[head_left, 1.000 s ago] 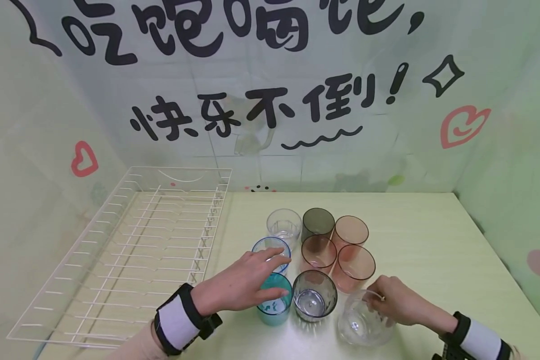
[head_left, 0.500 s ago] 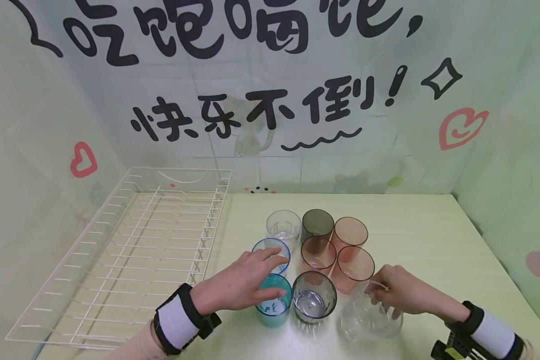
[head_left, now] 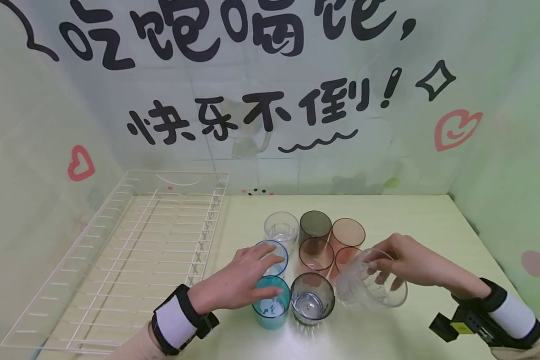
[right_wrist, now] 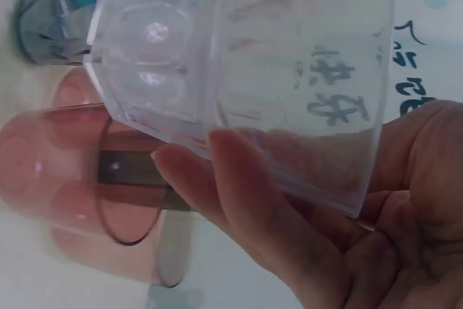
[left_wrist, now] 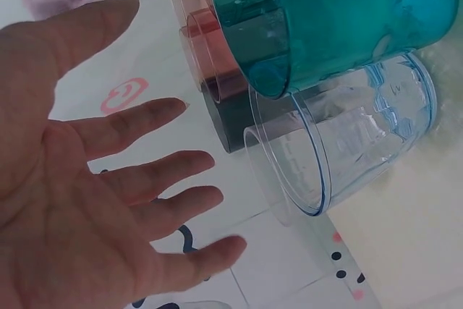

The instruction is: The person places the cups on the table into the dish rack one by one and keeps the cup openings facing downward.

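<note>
My right hand grips a clear faceted cup by its rim side, fingers and thumb about its wall. That cup is lifted and tilted, its mouth toward the right. In the right wrist view the fingers lie along the wall of the clear cup. My left hand hovers with spread fingers above a teal cup and a blue-rimmed clear cup. The left wrist view has the left hand apart from both, palm bare. A grey faceted cup stands between the hands.
Behind stand a plain clear cup, a dark grey-green cup and several pink cups, close together. A white wire rack lies along the left of the pale table. A printed cloth hangs behind.
My right hand has raised the clear cup from the table and tipped it, its mouth swinging from up toward the right. The left hand has hardly moved.
</note>
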`<action>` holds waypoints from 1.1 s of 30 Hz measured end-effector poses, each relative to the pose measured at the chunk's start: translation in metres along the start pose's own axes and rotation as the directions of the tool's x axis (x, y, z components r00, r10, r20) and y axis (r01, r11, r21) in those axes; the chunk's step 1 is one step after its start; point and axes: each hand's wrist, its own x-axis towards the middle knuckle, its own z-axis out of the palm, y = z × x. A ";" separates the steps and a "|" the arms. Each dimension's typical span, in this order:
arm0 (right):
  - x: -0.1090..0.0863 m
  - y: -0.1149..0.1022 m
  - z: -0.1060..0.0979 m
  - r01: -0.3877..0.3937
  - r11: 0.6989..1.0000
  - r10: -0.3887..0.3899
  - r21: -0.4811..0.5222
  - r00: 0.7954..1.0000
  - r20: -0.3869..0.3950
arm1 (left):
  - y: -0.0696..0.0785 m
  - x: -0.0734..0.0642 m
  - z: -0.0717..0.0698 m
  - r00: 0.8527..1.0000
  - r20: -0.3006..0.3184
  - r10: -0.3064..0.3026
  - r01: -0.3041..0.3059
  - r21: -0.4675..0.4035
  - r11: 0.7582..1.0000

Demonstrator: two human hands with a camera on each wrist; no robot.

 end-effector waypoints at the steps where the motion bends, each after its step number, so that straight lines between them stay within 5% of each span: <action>1: 0.003 -0.003 -0.001 0.002 1.000 -0.002 0.001 1.000 -0.010 | 0.000 0.000 0.000 1.000 -0.002 -0.005 0.005 -0.001 1.000; 9: 0.027 -0.020 -0.002 0.063 0.996 -0.058 0.062 0.995 -0.081 | 0.000 -0.001 -0.001 0.998 -0.065 -0.019 0.017 -0.029 0.999; 13: 0.038 -0.025 0.001 0.080 0.995 -0.071 0.063 0.990 -0.125 | 0.001 0.003 -0.002 0.986 -0.168 0.011 -0.021 -0.061 0.998; 20: 0.054 -0.030 0.010 0.124 0.979 -0.090 0.161 0.976 -0.200 | 0.002 0.014 -0.004 0.901 -0.416 0.127 -0.214 -0.168 0.962; 26: 0.066 -0.031 0.021 0.157 0.971 -0.114 0.178 0.967 -0.229 | 0.004 0.025 -0.005 0.830 -0.524 0.194 -0.351 -0.220 0.910; 33: 0.072 -0.036 0.032 0.182 0.963 -0.136 0.199 0.965 -0.225 | 0.009 0.029 -0.006 0.785 -0.583 0.211 -0.421 -0.251 0.872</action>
